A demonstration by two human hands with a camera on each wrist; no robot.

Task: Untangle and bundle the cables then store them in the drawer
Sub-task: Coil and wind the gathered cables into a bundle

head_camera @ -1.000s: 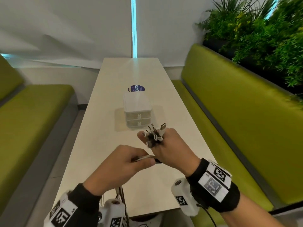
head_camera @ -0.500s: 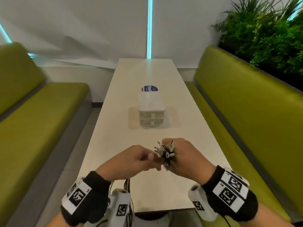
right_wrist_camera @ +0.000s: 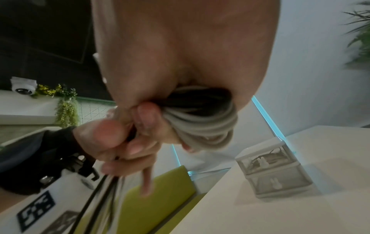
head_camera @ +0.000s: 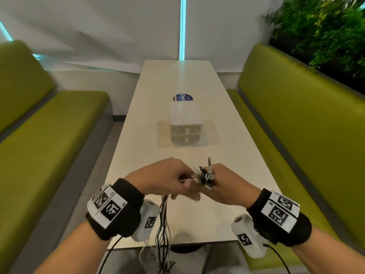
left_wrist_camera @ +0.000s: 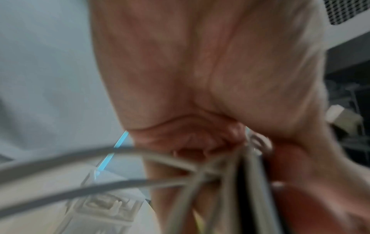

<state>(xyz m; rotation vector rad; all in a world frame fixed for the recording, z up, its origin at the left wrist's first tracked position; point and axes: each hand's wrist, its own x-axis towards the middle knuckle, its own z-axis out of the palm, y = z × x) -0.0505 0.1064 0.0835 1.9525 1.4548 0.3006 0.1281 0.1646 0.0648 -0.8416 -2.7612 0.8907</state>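
Note:
A bunch of black and white cables (head_camera: 204, 176) is held above the near end of the table (head_camera: 177, 80). My right hand (head_camera: 223, 182) grips the bunch, the plug ends sticking up out of the fist; the right wrist view shows the cables (right_wrist_camera: 202, 114) looped round its fingers. My left hand (head_camera: 167, 177) pinches the cables just left of it, and their long tails (head_camera: 163, 230) hang down past the table's front edge. The small white two-drawer box (head_camera: 185, 125) stands mid-table, both drawers closed, with a cable visible through its upper drawer (right_wrist_camera: 264, 159).
Green benches (head_camera: 49, 135) run along both sides of the table. A round blue sticker (head_camera: 182, 97) lies behind the drawer box. Plants (head_camera: 325, 22) fill the upper right corner. Thin camera leads trail from both wrists.
Both hands have moved closer together and lower, the left hand coming up against the plug ends. The view has shifted, bringing the drawer box nearer to centre.

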